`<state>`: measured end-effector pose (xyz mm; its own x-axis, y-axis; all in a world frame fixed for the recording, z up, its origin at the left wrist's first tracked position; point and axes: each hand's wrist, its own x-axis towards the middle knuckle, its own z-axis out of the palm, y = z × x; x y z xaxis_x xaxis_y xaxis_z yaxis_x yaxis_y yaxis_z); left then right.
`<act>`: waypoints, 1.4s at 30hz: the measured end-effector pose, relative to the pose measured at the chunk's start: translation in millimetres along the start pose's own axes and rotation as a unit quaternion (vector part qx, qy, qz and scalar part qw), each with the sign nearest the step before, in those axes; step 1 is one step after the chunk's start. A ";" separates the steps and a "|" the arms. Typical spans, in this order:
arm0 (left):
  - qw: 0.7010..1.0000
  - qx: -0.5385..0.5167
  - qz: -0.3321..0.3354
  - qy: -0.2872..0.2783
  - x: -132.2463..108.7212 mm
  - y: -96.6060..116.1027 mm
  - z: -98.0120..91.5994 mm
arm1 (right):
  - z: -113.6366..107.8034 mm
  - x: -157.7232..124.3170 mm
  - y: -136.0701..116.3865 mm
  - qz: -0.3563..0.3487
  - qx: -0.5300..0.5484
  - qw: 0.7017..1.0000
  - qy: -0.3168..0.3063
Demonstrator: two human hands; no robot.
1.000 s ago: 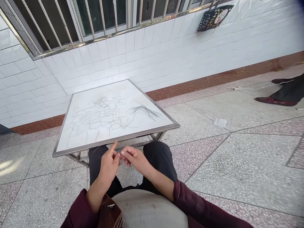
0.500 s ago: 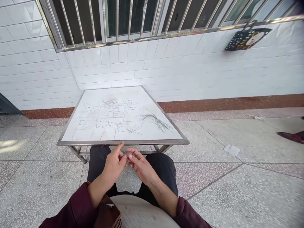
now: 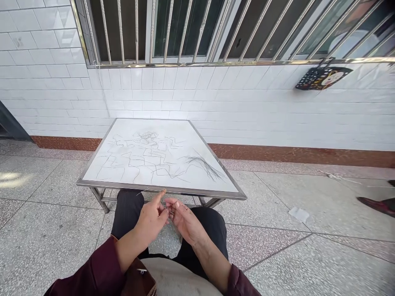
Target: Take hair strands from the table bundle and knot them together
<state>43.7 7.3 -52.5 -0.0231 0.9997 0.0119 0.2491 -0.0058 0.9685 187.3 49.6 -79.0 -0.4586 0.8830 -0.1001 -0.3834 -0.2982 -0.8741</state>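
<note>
The table [image 3: 202, 183] bears bent strands [image 3: 156, 166] at left and a bundle [image 3: 206, 165] at right. Nearer, the left hand [image 3: 151, 218] and right hand [image 3: 187, 224] meet, fingertips together, apparently working a fine strand [image 3: 142, 192] by the table's near edge; whether clamped on it, I cannot tell. Next calls for a light, steady pinch.

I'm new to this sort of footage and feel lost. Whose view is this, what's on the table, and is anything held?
There is no machine here: these are a person's bare hands, seen from a camera worn on the head, looking forward and down. The left hand and right hand meet above the lap. Beyond them stands a white-topped table with a metal rim. Thin zigzag strands spread over its left and middle; a bundle of straighter strands lies toward the right. The fingers are close together; something tiny may be pinched there, too small to make out.
</note>
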 end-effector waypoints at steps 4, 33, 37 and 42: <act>0.988 0.142 0.044 0.042 -1.0 0.4 -3.2 | -9.3 0.6 -14.1 -0.109 -0.198 0.969 0.101; 0.989 -0.015 0.114 0.096 -5.5 -1.2 -24.1 | 8.3 0.8 -24.8 -0.300 -0.569 0.763 0.067; 0.986 0.068 0.139 0.067 -5.0 1.5 -30.5 | 7.1 0.2 -28.5 -0.296 -0.578 0.759 0.043; 0.971 0.160 0.180 0.005 -3.5 1.4 -39.5 | 0.6 0.5 -29.6 -0.301 -0.597 0.743 0.031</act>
<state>5.8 2.7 -41.4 0.1120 0.9343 0.3385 0.5315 -0.3442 0.7740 197.9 58.7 -52.9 -0.4406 0.7520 0.4904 0.4976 0.6592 -0.5638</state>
